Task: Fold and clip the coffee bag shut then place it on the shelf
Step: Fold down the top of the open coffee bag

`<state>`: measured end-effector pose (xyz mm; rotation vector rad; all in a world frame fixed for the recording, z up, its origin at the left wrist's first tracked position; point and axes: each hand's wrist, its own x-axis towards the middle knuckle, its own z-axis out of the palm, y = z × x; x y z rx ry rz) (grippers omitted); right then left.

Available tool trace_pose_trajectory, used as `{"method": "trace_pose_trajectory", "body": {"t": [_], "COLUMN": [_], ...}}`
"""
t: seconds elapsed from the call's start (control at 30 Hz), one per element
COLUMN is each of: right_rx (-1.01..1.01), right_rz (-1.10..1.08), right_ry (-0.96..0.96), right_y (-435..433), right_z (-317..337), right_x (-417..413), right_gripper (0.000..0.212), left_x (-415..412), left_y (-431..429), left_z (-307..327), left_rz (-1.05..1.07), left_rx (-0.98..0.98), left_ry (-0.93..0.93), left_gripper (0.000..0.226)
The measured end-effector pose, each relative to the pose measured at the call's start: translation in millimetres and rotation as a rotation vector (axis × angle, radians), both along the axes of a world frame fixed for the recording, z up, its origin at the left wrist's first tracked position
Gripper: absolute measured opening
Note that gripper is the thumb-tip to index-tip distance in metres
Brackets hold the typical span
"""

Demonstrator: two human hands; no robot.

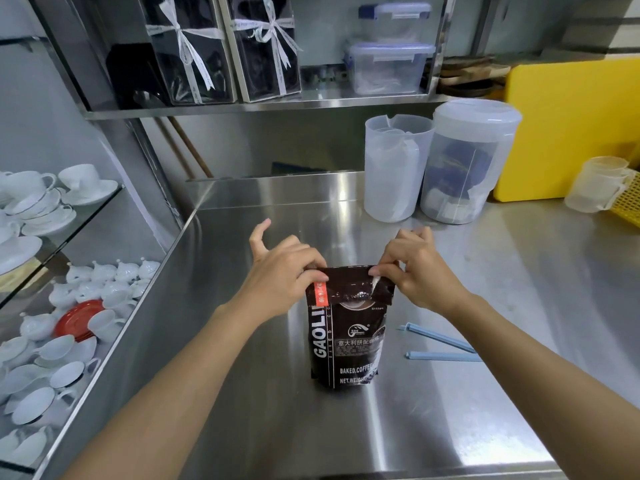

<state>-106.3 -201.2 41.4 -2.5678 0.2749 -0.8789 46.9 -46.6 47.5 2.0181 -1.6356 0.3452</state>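
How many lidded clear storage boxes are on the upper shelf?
2: stacked at the shelf's right end, one box below and the other box on top. More may be hidden beyond the frame.

On the upright glossy dark-brown coffee bag (346, 344): "GAOLI" (cut off by the fold), "BAKED COFFEE", "NET WEIGHT", plus "意大利拼配".

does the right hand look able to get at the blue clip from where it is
Probably yes. The blue bag clip lies open on the steel counter, just right of the coffee bag, with nothing over it. But the right hand is pinching the bag's folded top, so it must let go first.
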Motion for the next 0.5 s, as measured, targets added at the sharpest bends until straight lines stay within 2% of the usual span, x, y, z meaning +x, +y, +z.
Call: {"method": "trace_pose_trajectory", "body": {"t": [0.1,0.2,0.3,0.37,0.43,0.5], "right_rx": [-0.008,-0.086,-0.130,-0.164,-0.204,-0.216], "right_rz": [0.026,0.074,0.103,0.103,0.092,0.082], "right_ry": [0.035,0.095,0.117,0.121,0.116,0.100], "right_y": [-3.6,-1.0,7.0,9.6,11.1,12.1], "right_z": [5.2,14.2,19.0,16.4,9.5,4.9], "right_x": [0.3,6.8,19.8,25.3,26.4,25.9], "right_gripper": [0.021,0.030,0.010,0.010,0.011,0.009], "left_x": [0.4,-3.1,-2.2,-1.2,0.8,2.9], "left_y": [-1.1,-3.5,-3.7,-1.7,2.9,8.9], "left_z": [-2.5,-5.2,-6.6,-6.4,-6.9,-8.0], "left_rz": [-0.001,-0.024,-0.027,-0.006,0.027,0.038], "left_rx": [-0.017,-0.050,-0.083,-0.123,-0.132,-0.094], "left_ry": [0.018,0.002,-0.016,-0.004,0.069,0.226], "left_gripper": [0.015,0.020,0.017,0.012,0.011,0.031]}}
